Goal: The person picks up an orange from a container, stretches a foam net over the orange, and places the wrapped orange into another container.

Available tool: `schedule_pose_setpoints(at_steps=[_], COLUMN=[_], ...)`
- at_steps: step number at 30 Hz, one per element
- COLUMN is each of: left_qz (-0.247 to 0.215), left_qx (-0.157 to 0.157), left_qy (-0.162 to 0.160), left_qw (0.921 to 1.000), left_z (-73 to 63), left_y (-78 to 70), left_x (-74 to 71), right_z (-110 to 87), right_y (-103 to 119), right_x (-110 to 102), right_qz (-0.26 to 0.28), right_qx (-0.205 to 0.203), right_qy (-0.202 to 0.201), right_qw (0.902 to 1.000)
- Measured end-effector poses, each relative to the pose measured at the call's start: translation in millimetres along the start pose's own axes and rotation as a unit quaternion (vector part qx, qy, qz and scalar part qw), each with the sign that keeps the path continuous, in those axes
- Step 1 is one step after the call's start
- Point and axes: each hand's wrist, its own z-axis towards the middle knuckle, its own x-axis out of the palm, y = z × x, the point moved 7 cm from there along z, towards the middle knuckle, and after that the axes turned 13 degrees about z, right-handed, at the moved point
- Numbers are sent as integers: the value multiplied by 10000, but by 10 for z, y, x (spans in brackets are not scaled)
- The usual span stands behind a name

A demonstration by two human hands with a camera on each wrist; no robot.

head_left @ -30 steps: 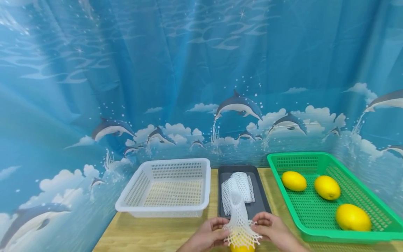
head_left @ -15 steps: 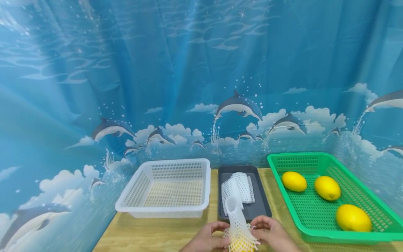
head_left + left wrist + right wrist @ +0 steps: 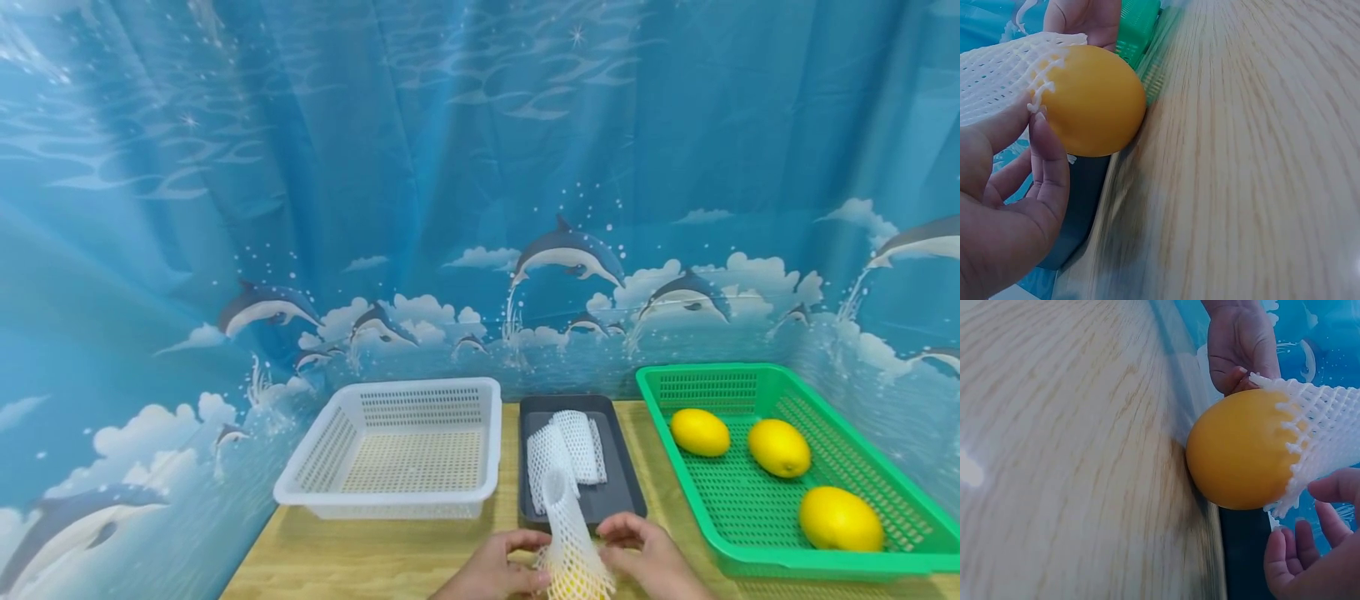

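A lemon rests on the wooden table with its far part inside a white foam net sleeve. In the head view the net covers most of it, its narrow tube slanting up over the tray. My left hand pinches the net's frayed rim between thumb and forefinger, at the fruit's left side. On the other side is my right hand, thumb and fingers apart and loosely bent close to the net's edge. The right wrist view shows the lemon's bare near end outside the rim.
Behind the hands stands a dark tray with several flat foam nets. To its left is a white plastic basket. A green basket on the right holds three lemons. A dolphin-print curtain hangs behind.
The net has come further down over the lemon, and its tube has dropped toward me and straightened. Both hands have shifted slightly nearer; the right fingers have loosened from the rim.
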Motion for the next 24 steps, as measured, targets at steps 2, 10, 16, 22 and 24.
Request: schedule_pose_setpoints(at_steps=[2,10,16,22,24], left_qz=[26,-90,-97,445,794], left_qx=[19,157,280,296,429], left_qy=[2,161,245,187,45], left_qw=[10000,9997,9993,9984,9959], left_z=[0,9,-3,-2,7], left_y=[-7,-1,-29,-68,-96], left_x=[3,7,11,-23,-41], right_z=[-10,-70,-77,-41,-35], right_y=[33,169,98,-7,-26], right_x=[18,184,260,276,280], right_qz=[80,266,247,442,514], right_qx=[-203,-703,-454,-87,-40], right_qy=[27,688,1275,1589,1693], right_qw=[9998,9948,9905,9863,9842])
